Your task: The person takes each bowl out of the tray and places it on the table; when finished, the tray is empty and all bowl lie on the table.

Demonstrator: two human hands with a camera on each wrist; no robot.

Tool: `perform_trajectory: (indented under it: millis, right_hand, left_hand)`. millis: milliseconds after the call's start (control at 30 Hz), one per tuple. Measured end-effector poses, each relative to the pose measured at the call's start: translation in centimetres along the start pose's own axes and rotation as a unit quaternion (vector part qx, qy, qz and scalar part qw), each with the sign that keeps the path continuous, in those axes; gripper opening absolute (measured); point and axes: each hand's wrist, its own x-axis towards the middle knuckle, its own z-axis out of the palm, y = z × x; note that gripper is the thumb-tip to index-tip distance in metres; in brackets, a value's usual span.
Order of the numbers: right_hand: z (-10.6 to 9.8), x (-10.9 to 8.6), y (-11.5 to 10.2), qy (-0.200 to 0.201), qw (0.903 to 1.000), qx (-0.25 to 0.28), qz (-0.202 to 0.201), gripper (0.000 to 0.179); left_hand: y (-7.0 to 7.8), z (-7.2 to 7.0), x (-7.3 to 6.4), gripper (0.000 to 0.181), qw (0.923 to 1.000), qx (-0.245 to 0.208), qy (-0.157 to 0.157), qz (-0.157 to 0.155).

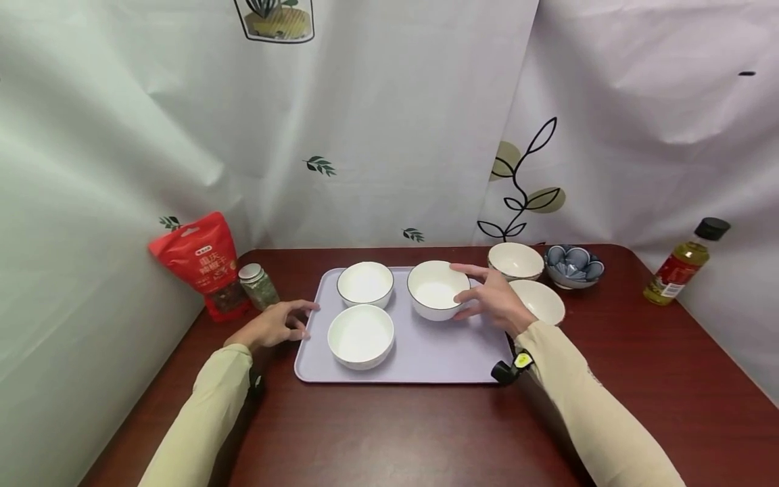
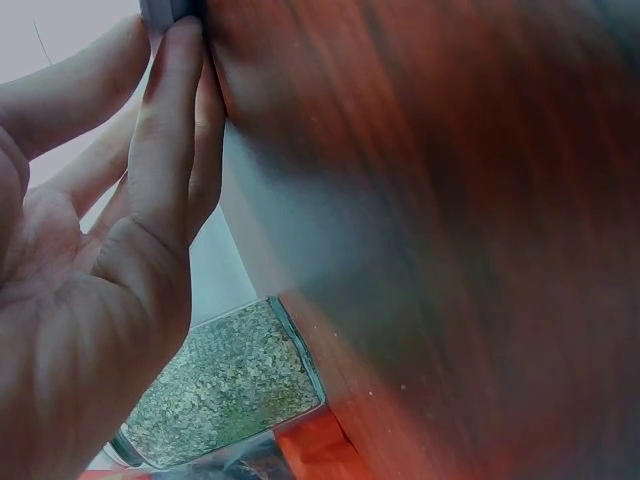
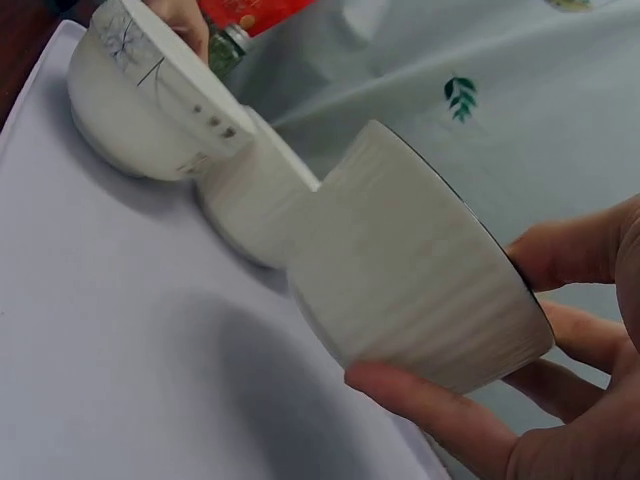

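Note:
My right hand holds a white bowl with a thin dark rim above the tray. In the right wrist view its thumb lies low on the held bowl, with the other fingers near the rim. My left hand touches the left edge of the pale lilac tray with extended fingertips; the left wrist view shows them against the tray rim. Two more white bowls stand on the tray's left half, one at the back and one in front.
Right of the tray are white bowls, another white bowl partly behind my right hand, and a blue bowl of small blue pieces. An oil bottle stands farther right. At left are a red pouch and a herb jar.

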Motion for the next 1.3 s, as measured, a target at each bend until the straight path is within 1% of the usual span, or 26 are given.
perform_trajectory:
  millis: [67,233,400,500,600,767,933,1067,1167,1300]
  right_hand:
    - [-0.3,-0.5,-0.5,-0.009,1.0000,-0.002,-0.002,0.078]
    - [-1.4,-1.9,-1.4,-0.027,0.9994,-0.015,-0.016,0.080]
    - [-3.1,-3.5,-2.0,-0.043,0.9985,-0.026,-0.023,0.082]
    - [-4.4,-4.5,-2.4,-0.042,0.9976,-0.045,-0.032,0.081]
    - [-5.9,-5.4,-2.9,-0.038,0.9973,-0.049,-0.040,0.080]
    - [-8.7,-6.7,-3.3,-0.028,0.9972,-0.059,-0.034,0.082]
    - [-11.9,-7.7,-3.1,-0.012,0.9972,-0.069,-0.029,0.078]
    - [-14.7,-8.9,-2.5,0.003,0.9981,-0.052,-0.032,0.068]
    - [-16.8,-10.1,-1.7,0.012,0.9993,-0.016,-0.033,0.063]
    - [-19.6,-11.9,-0.3,0.020,0.9981,0.040,-0.043,0.061]
  left_hand:
    - [0.0,0.0,-0.1,0.057,1.0000,-0.005,0.001,0.000]
    - [-0.1,0.0,-0.1,0.057,0.9998,-0.013,-0.001,0.013]
    - [0.0,0.0,0.0,0.057,0.9998,-0.010,-0.002,0.017]
    - [0.0,-0.1,0.0,0.057,0.9999,-0.006,-0.001,0.015]
    - [0.0,-0.2,-0.1,0.058,1.0000,-0.004,0.001,0.009]
    - [-0.1,-0.4,-0.2,0.058,1.0000,-0.005,0.004,0.000]
    - [0.0,-0.5,-0.2,0.058,0.9999,-0.007,0.004,0.006]
    - [0.1,-0.3,-0.1,0.058,0.9998,-0.009,0.002,0.016]
    - [0.3,-0.2,0.1,0.057,0.9998,-0.011,0.003,0.015]
    - [0.3,0.0,0.3,0.057,0.9999,-0.008,0.003,0.009]
